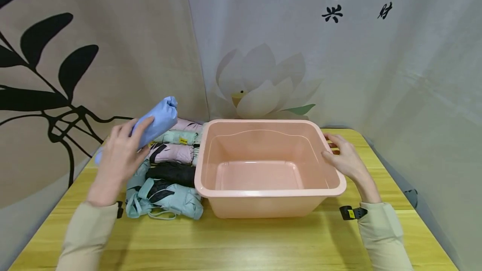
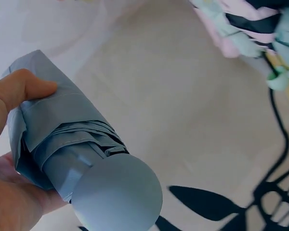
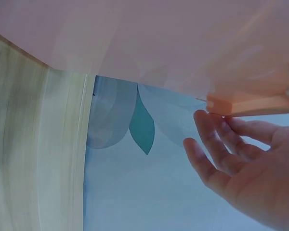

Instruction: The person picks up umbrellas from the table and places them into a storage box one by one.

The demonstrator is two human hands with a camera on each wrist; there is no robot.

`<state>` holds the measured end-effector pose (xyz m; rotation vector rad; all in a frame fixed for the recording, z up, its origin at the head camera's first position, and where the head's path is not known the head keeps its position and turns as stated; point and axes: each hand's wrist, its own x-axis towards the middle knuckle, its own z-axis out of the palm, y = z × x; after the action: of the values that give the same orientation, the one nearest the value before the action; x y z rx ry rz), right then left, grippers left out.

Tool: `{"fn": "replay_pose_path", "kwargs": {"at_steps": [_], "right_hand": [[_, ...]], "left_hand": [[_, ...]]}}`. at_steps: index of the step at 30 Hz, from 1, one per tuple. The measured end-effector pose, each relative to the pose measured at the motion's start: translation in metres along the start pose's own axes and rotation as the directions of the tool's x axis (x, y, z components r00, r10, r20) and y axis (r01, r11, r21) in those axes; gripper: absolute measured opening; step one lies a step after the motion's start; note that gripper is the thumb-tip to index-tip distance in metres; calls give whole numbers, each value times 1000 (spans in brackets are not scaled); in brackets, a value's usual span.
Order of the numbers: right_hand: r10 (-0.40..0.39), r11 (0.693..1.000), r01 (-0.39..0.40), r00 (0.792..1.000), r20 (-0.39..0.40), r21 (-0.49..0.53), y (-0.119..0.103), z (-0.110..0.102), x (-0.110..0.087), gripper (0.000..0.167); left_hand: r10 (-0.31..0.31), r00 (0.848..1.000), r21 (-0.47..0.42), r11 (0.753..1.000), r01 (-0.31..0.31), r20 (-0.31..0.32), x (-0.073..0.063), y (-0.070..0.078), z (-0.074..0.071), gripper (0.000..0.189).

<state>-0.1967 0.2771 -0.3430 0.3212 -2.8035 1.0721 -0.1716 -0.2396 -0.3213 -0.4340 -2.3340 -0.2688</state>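
Note:
My left hand (image 1: 122, 149) grips a folded blue umbrella (image 1: 160, 120), raised and tilted above the left side of the table. In the left wrist view the thumb lies along the umbrella's wrapped cloth (image 2: 62, 106), and its round smooth end cap (image 2: 118, 192) faces the camera. At the right side of a pink plastic basin (image 1: 271, 193), my right hand (image 1: 344, 156) holds the rim, thumb over the edge. Its fingers (image 3: 212, 139) curl loosely outside, under the rim, in the right wrist view. Nothing lies on the basin's visible floor.
Several folded umbrellas lie in a row left of the basin: a light teal one (image 1: 177, 200) in front, then a black one (image 1: 171, 173), a pale pink one (image 1: 175, 153) and a mint one (image 1: 177, 137). A printed curtain (image 1: 150, 53) hangs behind the wooden table (image 1: 226, 246).

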Motion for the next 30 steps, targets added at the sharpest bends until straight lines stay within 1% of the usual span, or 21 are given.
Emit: {"fn": "replay_pose_path", "kwargs": {"at_steps": [2,5,8,10,12,15,19,22,25,28,30], "right_hand": [[-4,1000,4,1000,-2,-3,1,0,0,55],[-6,1000,6,1000,-2,-4,2,1,0,55],[-6,1000,6,1000,-1,-4,2,1,0,54],[-7,1000,7,1000,-1,-3,3,1,0,55],[-8,1000,8,1000,-3,-3,3,2,0,55],[-8,1000,8,1000,-5,-3,2,1,1,55],[-2,1000,2,1000,-3,-3,2,1,0,55],[-4,1000,4,1000,-4,-7,1,1,1,55],[-8,1000,8,1000,-8,-12,1,1,1,55],[-11,1000,11,1000,-9,-12,1,1,1,55],[-12,1000,12,1000,-8,-12,1,1,1,55]], "left_hand": [[50,999,12,999,-50,-4,7,9,-1,74],[109,994,26,994,-109,4,16,23,-1,76],[181,983,45,983,-180,-6,25,35,1,76],[228,973,59,972,-226,-22,31,41,2,75],[279,960,82,958,-275,-38,37,46,4,72],[340,939,109,937,-332,-60,45,52,6,69],[416,905,150,904,-400,-91,54,62,9,70],[484,867,186,868,-460,-115,60,70,12,70],[544,828,210,833,-512,-134,65,78,15,65],[574,810,216,811,-544,-115,70,87,16,68],[588,803,217,800,-559,-98,73,92,17,69]]}}
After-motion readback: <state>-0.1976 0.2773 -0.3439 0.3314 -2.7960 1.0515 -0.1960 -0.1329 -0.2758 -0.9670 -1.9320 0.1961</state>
